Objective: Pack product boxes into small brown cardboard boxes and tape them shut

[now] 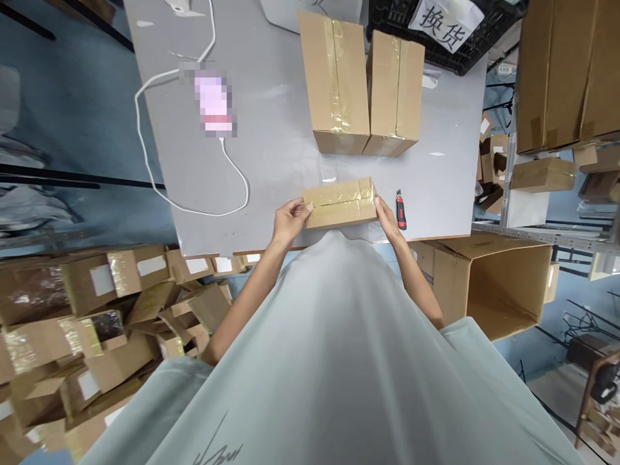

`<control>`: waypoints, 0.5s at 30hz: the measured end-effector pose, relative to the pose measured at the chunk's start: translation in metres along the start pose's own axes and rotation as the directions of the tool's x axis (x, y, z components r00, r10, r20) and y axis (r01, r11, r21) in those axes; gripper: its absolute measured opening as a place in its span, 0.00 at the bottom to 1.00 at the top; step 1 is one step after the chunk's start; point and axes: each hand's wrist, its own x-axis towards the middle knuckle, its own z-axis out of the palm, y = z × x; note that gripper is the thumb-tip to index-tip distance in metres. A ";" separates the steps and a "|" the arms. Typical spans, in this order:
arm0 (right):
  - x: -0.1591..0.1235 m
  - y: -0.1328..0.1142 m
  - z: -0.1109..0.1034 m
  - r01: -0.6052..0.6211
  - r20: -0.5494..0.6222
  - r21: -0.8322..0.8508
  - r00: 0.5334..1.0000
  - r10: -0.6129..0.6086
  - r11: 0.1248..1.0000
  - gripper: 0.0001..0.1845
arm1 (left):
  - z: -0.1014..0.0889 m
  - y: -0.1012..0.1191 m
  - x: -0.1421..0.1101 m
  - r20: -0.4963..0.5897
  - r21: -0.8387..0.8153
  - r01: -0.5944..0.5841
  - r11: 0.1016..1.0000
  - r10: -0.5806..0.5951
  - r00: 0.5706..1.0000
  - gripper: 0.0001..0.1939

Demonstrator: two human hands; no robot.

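A small cardboard box (341, 204), sealed with shiny clear tape along its middle, is held close to my body at the table's front edge. My left hand (289, 221) grips its left end, thumb on the near side. At the opposite end, my right hand (385, 215) presses its fingers against the box. Just right of that hand a red and black utility knife (401, 210) lies on the table. Two larger taped cardboard boxes, a left one (336, 84) and a right one (396, 90), stand side by side beyond the small box.
On the grey table (271, 148) a white cable (140, 123) loops around a blurred phone (213, 102). A black crate (460, 61) with a paper sign sits at the back right. Cardboard boxes (121, 349) pile up at left; an open carton (504, 284) stands at right.
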 end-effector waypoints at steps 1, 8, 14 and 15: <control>0.000 0.001 0.005 0.010 0.025 0.021 1.000 -0.010 1.000 0.60 | -0.008 0.001 -0.002 -0.017 0.016 -0.015 1.000 0.015 1.000 0.27; 0.010 0.016 0.034 -0.018 0.220 0.091 0.976 -0.003 0.996 0.49 | -0.034 -0.002 -0.014 -0.147 0.140 -0.017 0.990 0.037 0.988 0.22; 0.033 0.011 0.030 -0.098 0.112 0.057 0.990 0.091 0.994 0.56 | -0.028 0.001 -0.004 -0.127 0.114 0.070 0.991 -0.055 0.990 0.26; 0.036 0.009 0.030 -0.105 0.091 0.054 0.991 0.100 0.993 0.56 | -0.027 0.003 -0.002 -0.122 0.115 0.075 0.990 -0.061 0.991 0.25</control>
